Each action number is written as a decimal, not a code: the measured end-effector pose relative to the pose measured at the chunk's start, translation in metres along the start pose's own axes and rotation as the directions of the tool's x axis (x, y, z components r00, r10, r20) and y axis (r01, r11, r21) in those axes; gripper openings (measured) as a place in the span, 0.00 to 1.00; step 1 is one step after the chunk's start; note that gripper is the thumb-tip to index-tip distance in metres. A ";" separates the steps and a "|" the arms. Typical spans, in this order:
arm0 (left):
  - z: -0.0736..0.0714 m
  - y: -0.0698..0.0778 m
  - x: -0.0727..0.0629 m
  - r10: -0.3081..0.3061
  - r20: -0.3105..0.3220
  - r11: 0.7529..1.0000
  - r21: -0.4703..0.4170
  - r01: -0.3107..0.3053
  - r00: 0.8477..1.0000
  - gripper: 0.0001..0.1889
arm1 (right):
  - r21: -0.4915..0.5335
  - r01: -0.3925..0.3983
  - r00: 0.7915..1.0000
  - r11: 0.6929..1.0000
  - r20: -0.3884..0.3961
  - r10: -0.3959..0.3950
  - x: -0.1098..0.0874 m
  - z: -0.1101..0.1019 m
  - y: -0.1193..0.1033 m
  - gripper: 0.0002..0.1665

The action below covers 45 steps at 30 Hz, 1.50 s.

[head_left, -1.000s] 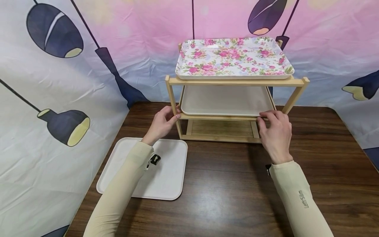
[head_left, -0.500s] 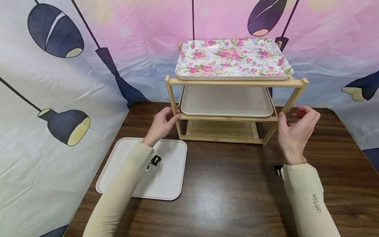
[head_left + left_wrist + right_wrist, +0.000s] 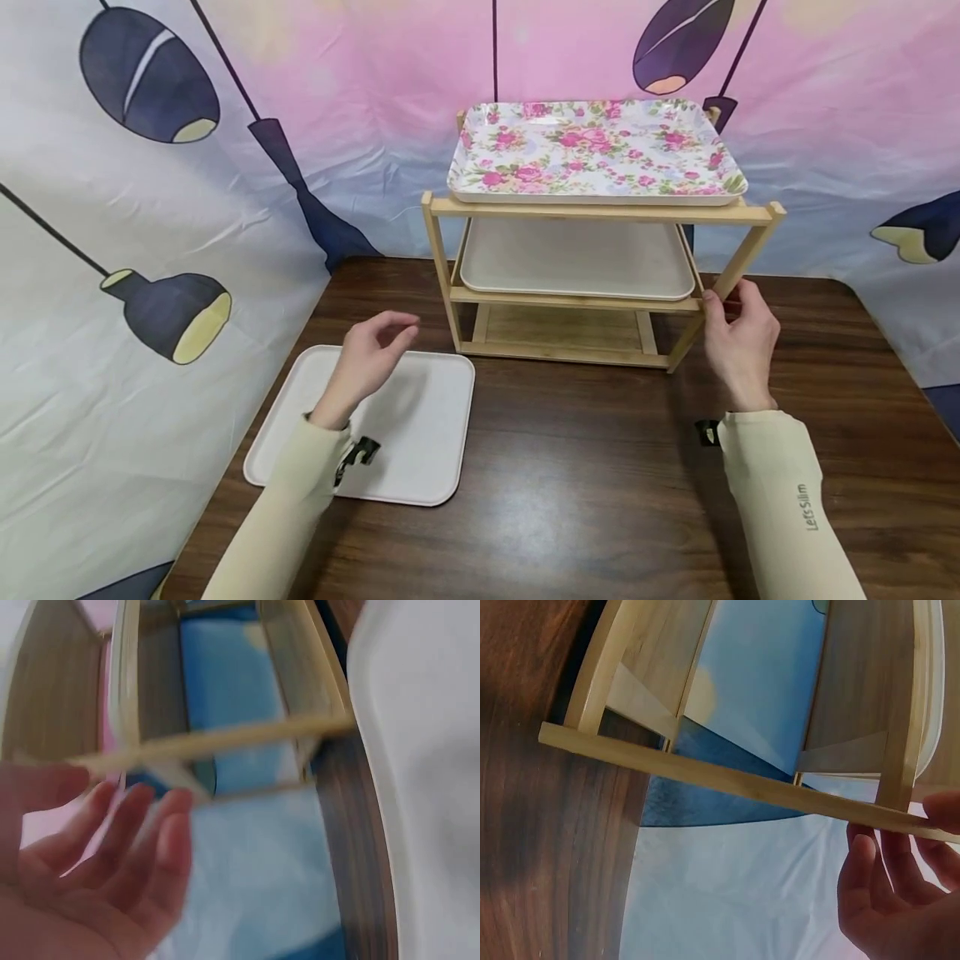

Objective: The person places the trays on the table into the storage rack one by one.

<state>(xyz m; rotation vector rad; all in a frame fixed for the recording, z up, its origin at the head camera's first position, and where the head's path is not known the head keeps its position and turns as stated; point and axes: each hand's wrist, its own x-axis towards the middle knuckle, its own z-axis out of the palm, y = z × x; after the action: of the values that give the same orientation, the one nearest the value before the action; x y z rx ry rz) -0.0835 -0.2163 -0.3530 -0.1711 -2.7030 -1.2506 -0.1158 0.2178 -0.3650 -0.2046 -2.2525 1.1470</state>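
Observation:
A wooden three-tier shelf rack (image 3: 577,301) stands on the table. My right hand (image 3: 741,343) grips its right front post at the middle shelf, thumb in front and fingers behind; in the right wrist view the fingers (image 3: 859,874) lie against the post. My left hand (image 3: 372,357) hovers over the left part of the table, fingers loosely bent, holding nothing. Below it a white rectangular tray (image 3: 420,433) lies flat. On the rack's top sits a floral tray (image 3: 592,154) with pink roses, and a plain off-white tray (image 3: 577,258) rests on the middle shelf.
The dark wood-grain table (image 3: 570,467) carries the rack near its back edge. Behind and to the left hangs a printed cloth (image 3: 360,108) with drawn lamps. The rack's bottom shelf (image 3: 562,327) shows bare wood.
My right hand has gone from the middle shelf's front right corner out to the right post and gripped it. My left hand has let go of the left post and drawn back toward the lower left.

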 end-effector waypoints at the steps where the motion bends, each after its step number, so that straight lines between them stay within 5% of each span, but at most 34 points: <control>1: -0.006 -0.005 -0.006 -0.011 -0.001 0.999 0.041 0.011 1.000 0.13 | -0.001 0.000 1.000 1.000 0.001 0.000 0.001 0.000 0.001 0.16; 8: -0.051 -0.052 -0.042 -0.181 0.026 0.939 0.303 0.164 0.983 0.16 | -0.009 -0.006 1.000 1.000 0.021 0.006 0.001 -0.003 0.003 0.15; 15: -0.084 -0.102 -0.073 -0.373 0.002 0.830 0.449 0.332 0.928 0.22 | -0.016 0.005 1.000 1.000 0.024 -0.004 0.001 -0.001 0.004 0.14; 23: -0.094 -0.127 -0.092 -0.496 -0.007 0.728 0.541 0.420 0.868 0.25 | -0.024 0.019 1.000 1.000 -0.002 -0.019 0.001 -0.001 0.004 0.14; 45: -0.093 -0.141 -0.092 -0.518 0.011 0.704 0.574 0.419 0.855 0.20 | -0.030 0.047 0.999 0.998 -0.017 -0.047 0.001 0.001 0.007 0.13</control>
<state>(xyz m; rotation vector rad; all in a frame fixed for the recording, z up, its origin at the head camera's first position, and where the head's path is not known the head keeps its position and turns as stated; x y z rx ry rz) -0.0082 -0.3818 -0.4159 0.5505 -3.2531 -0.4643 -0.1177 0.2219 -0.3703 -0.1722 -2.2482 1.0834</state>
